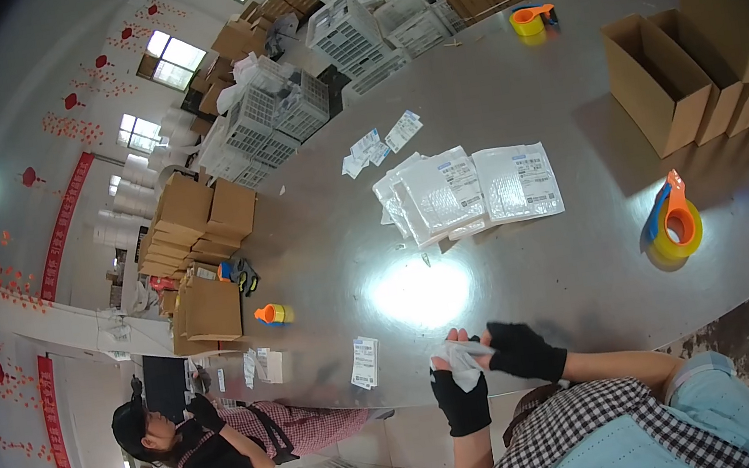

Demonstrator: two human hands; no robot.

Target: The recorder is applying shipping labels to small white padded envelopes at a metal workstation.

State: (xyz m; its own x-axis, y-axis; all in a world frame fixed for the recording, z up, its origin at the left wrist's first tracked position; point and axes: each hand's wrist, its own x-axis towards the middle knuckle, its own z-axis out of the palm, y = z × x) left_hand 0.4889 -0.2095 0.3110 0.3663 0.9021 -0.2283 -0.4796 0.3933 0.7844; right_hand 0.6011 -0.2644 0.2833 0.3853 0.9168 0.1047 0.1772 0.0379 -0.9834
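My left hand [462,395], in a black fingerless glove, holds a crumpled piece of thin white material [464,360] at the table's near edge. From the right, my right hand [526,351], gloved the same way, grips its other side between thumb and fingers. Whether it is paper or plastic I cannot tell. Farther in on the metal table [320,257] lies an overlapping pile of white padded mailers [519,182] with printed labels. Behind them are several loose label slips [369,147]. A stack of labels [365,362] sits left of my hands.
An orange tape dispenser [679,223] lies to the right, near open cardboard boxes [660,82]. More tape dispensers [528,21] [272,314] rest at the far and left edges. Folded cartons [210,302] stand at left, where another person [208,433] works. Plastic crates [345,35] line the far side.
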